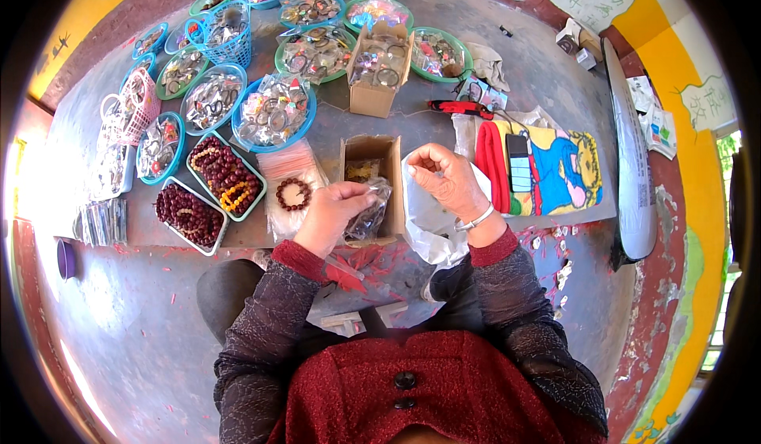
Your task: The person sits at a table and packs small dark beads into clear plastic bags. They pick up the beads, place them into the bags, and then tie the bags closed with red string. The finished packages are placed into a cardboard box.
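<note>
My left hand (337, 212) pinches a small clear plastic bag (368, 220) with something dark inside, over a small open cardboard box (394, 170). Some yellow items show inside that box. To the right, my right hand (453, 182) is raised with thumb and fingers closed together; anything between the fingertips is too small to make out. It hovers above a white plastic bag (437, 236). Left of the box, a dark red bead bracelet (283, 186) lies on a stack of clear plastic sleeves (297, 162).
Two white trays of bead bracelets (190, 222) stand at left. Beyond are several basins (273, 144) of packaged trinkets, blue and pink baskets, and a taller cardboard box (369, 103). At right, a phone (519, 166) rests on a colourful folded towel (571, 178).
</note>
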`<state>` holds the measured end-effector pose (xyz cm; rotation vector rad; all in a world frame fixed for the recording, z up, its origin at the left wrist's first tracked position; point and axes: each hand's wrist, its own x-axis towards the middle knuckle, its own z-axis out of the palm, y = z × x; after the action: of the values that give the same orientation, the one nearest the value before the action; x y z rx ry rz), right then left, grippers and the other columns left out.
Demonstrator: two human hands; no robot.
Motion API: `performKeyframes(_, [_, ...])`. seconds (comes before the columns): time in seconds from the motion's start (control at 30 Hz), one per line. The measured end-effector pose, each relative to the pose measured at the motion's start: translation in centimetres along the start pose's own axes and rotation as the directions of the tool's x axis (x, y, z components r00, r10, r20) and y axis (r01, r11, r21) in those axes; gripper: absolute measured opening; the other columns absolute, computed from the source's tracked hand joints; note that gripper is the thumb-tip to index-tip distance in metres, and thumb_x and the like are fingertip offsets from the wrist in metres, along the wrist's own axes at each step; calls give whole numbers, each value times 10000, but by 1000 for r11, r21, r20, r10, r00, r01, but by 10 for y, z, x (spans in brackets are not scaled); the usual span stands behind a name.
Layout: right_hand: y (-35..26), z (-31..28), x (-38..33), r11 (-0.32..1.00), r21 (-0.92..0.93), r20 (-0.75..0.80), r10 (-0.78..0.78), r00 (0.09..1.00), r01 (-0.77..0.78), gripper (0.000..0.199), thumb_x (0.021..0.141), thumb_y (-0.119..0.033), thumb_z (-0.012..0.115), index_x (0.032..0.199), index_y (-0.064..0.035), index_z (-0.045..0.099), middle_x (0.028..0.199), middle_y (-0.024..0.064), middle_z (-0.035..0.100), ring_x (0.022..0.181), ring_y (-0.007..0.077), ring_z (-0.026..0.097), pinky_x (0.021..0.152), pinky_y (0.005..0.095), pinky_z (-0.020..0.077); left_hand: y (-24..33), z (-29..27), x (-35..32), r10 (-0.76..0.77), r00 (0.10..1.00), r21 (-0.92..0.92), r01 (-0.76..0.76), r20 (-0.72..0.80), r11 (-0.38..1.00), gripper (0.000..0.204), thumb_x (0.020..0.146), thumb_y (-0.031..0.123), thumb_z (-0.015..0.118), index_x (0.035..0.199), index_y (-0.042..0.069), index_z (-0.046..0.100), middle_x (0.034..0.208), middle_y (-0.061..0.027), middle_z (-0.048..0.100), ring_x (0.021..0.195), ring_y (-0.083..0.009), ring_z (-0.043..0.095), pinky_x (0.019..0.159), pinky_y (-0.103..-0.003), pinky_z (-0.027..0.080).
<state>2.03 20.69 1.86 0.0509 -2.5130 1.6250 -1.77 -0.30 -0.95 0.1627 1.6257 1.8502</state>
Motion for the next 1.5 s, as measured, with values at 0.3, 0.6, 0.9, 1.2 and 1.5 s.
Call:
performKeyframes(0.3, [-3, 38, -10, 920, -333, -88, -247, 965, 205, 176, 737, -172, 664, 784, -35, 564, 738, 101, 563, 715, 275, 564, 608, 345, 443, -2, 8, 2, -57, 998, -325, 44, -31, 945, 164, 831, 19, 579, 985, -35, 598, 866, -53, 636, 739, -80, 587, 679, -195, 468])
performKeyframes(0.6, [-10, 15, -6, 995, -102, 151, 7, 989, 9, 144, 754, -131, 642, 744, -26, 544, 683, 119, 557, 649, 293, 553, 568, 347, 425, 5, -2, 1, 17, 999, -11, -17, 38, 1000, 176, 822, 20, 589, 983, -49, 597, 861, -38, 628, 744, -61, 566, 685, -181, 454])
performKeyframes(0.9, [-6, -7, -1, 935, -345, -177, -146, 973, 78, 132, 722, -54, 628, 831, -53, 554, 795, 110, 570, 739, 298, 569, 647, 380, 451, 8, -10, 0, -66, 981, 36, 60, 181, 998, 176, 830, 41, 581, 991, -29, 599, 844, -27, 631, 751, -57, 563, 719, -187, 447])
performKeyframes(1.2, [-12, 13, -7, 913, -242, 42, -329, 943, 329, 127, 739, -112, 610, 846, -49, 636, 1147, 164, 530, 1106, 335, 463, 931, 391, 374, 4, -2, 4, 7, 994, 8, -8, 111, 1000, 207, 850, 49, 564, 1041, -27, 589, 919, -32, 628, 808, -59, 560, 730, -188, 448])
performKeyframes(1.5, [11, 13, -7, 937, -222, 128, -246, 961, 270, 148, 703, -162, 643, 696, -14, 643, 1063, 159, 587, 1060, 324, 507, 898, 368, 400, 1, 6, 1, 148, 976, 229, -182, 160, 956, 338, 832, 68, 591, 1149, -22, 513, 911, -45, 637, 851, -68, 561, 752, -219, 455])
